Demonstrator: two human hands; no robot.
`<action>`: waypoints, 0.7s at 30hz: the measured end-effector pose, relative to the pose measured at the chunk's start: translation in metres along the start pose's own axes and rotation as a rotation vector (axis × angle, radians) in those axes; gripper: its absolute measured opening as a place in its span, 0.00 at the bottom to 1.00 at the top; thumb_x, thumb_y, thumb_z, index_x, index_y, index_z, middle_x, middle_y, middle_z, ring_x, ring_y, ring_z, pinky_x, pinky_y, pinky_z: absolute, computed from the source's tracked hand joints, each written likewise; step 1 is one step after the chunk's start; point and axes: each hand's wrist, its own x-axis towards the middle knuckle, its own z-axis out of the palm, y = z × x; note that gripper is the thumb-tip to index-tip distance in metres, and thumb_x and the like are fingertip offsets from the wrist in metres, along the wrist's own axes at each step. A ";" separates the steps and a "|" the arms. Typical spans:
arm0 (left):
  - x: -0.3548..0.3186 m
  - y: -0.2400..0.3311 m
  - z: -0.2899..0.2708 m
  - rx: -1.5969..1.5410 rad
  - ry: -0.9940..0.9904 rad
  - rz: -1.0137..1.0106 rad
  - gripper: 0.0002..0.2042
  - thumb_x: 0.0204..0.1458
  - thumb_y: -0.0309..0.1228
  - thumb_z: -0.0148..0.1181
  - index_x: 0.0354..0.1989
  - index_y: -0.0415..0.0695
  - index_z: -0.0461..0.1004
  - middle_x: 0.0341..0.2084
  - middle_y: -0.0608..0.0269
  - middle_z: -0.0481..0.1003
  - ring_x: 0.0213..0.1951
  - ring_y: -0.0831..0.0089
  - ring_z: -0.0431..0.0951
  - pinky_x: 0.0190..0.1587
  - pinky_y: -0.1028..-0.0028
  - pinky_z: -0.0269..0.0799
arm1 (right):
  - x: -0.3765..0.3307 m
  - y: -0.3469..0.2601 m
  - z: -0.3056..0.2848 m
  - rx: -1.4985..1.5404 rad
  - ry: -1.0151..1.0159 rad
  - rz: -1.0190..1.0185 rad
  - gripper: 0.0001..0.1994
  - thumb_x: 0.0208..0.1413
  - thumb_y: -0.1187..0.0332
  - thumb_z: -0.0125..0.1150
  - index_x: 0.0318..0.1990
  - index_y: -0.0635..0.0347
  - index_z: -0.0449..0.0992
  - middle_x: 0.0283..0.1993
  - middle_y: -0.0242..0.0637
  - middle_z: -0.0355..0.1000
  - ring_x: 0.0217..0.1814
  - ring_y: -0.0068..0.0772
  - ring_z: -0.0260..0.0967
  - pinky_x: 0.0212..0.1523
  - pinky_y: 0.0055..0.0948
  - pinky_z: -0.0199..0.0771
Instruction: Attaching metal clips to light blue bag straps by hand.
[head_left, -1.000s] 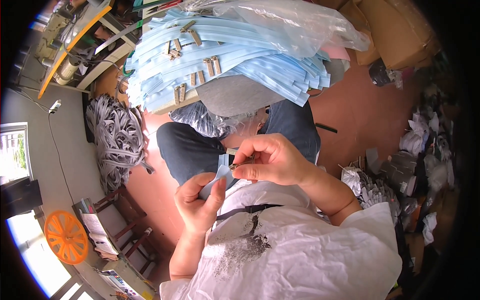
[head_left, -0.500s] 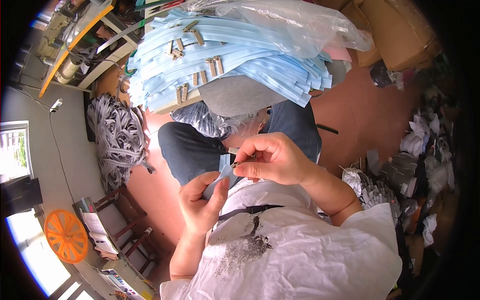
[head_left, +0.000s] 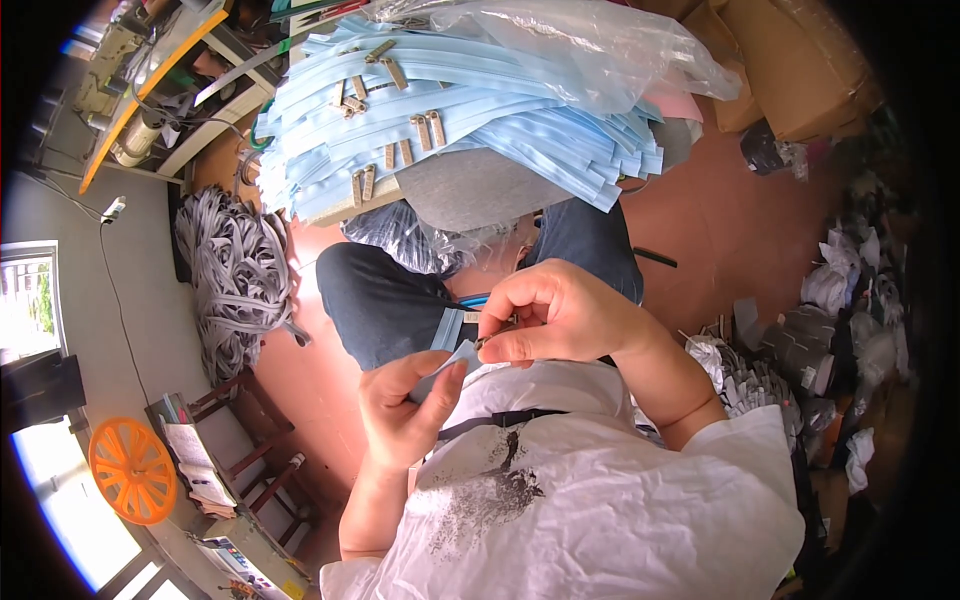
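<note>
Above my lap, my left hand (head_left: 403, 405) pinches a light blue zipper tape (head_left: 446, 330) between thumb and fingers. Part of the tape bends toward my other hand, and one length points up past the fingertips. My right hand (head_left: 555, 315) is closed, thumb against fingers, on a small metal zipper slider right beside the tape. Its flat pull tab (head_left: 471, 317) sticks out at the left of those fingers; the slider body is mostly hidden. I cannot tell whether the tape runs inside it. Ahead, a thick pile of blue zipper tapes (head_left: 480, 95) carries several metal zipper sliders (head_left: 428, 132).
The pile rests on a table with a grey cloth (head_left: 480, 190) at its front. Clear plastic sheeting (head_left: 610, 50) covers its far right. Grey tapes (head_left: 240, 280) lie heaped on the left floor, near an orange wheel (head_left: 133, 472). Plastic scraps (head_left: 830, 280) crowd the right.
The tape between my hands has bent differently, and its upright length leans further left. My right hand has shifted slightly to the right with the slider. My left hand is almost unmoved.
</note>
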 end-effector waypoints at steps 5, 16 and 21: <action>0.001 0.002 0.002 0.003 -0.013 0.023 0.04 0.55 0.24 0.66 0.34 0.35 0.81 0.17 0.68 0.75 0.18 0.85 0.70 0.21 0.82 0.62 | 0.003 0.005 0.007 -0.024 0.002 -0.003 0.08 0.55 0.73 0.70 0.37 0.68 0.78 0.33 0.30 0.75 0.32 0.14 0.72 0.31 0.16 0.71; 0.001 -0.011 0.013 -0.158 0.117 0.020 0.07 0.58 0.26 0.64 0.36 0.33 0.80 0.24 0.66 0.73 0.24 0.83 0.68 0.27 0.81 0.62 | 0.006 0.028 0.024 0.121 0.171 -0.304 0.10 0.56 0.78 0.66 0.45 0.69 0.76 0.41 0.31 0.74 0.39 0.16 0.72 0.34 0.16 0.72; 0.006 -0.011 0.016 -0.236 0.116 0.058 0.06 0.58 0.24 0.64 0.36 0.33 0.79 0.27 0.66 0.72 0.28 0.81 0.67 0.32 0.82 0.61 | 0.006 0.021 0.026 -0.182 0.364 -0.439 0.10 0.53 0.80 0.69 0.42 0.66 0.78 0.40 0.33 0.73 0.37 0.17 0.71 0.36 0.16 0.72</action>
